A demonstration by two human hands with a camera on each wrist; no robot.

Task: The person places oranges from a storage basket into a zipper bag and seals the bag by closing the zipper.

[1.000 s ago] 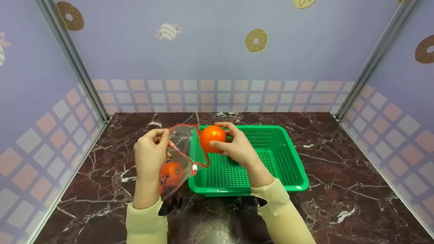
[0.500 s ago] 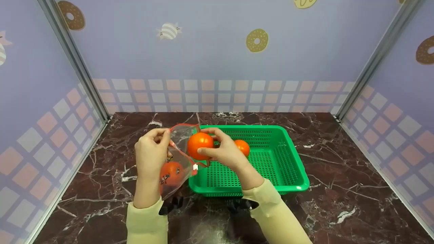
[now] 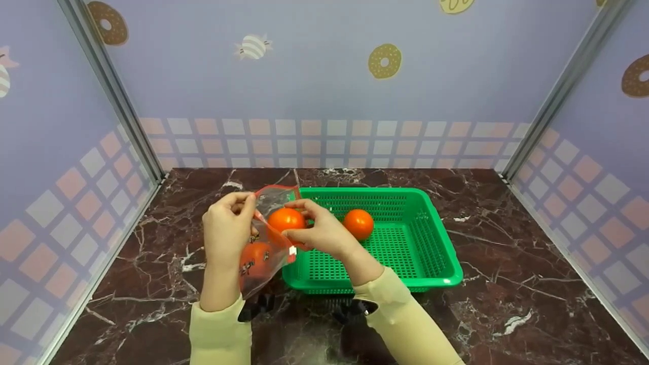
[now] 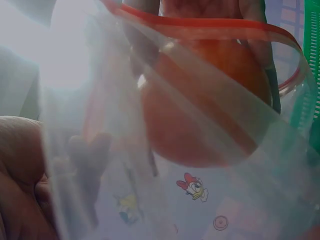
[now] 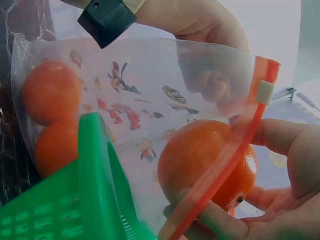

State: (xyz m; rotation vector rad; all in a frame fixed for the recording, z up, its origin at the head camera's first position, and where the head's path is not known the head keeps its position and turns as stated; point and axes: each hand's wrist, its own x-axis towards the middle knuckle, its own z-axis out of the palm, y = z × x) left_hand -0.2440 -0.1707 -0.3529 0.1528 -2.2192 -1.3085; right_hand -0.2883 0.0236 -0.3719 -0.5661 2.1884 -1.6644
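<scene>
My left hand (image 3: pixel 225 228) pinches the red-edged rim of a clear zip bag (image 5: pixel 145 90) printed with cartoon figures, keeping its mouth open. With thumb and fingers, my right hand (image 3: pixel 324 230) grips a shiny orange (image 3: pixel 286 220) inside the mouth of the bag. In the left wrist view this orange (image 4: pixel 205 110) shows through the plastic. Low in the bag, the right wrist view shows two more oranges, an upper orange (image 5: pixel 50 92) and a lower orange (image 5: pixel 57 147). One other orange (image 3: pixel 358 224) sits in the green basket (image 3: pixel 441 238).
The basket stands just right of the bag on a dark marbled tabletop (image 3: pixel 507 284). Patterned panels (image 3: pixel 324 91) enclose the back and both sides. A black wrist-worn device (image 5: pixel 107 22) sits on the left wrist.
My right hand has carried the orange left and down, from over the basket's left part into the bag's mouth. The basket's orange has come into full view. My left hand stays nearly still.
</scene>
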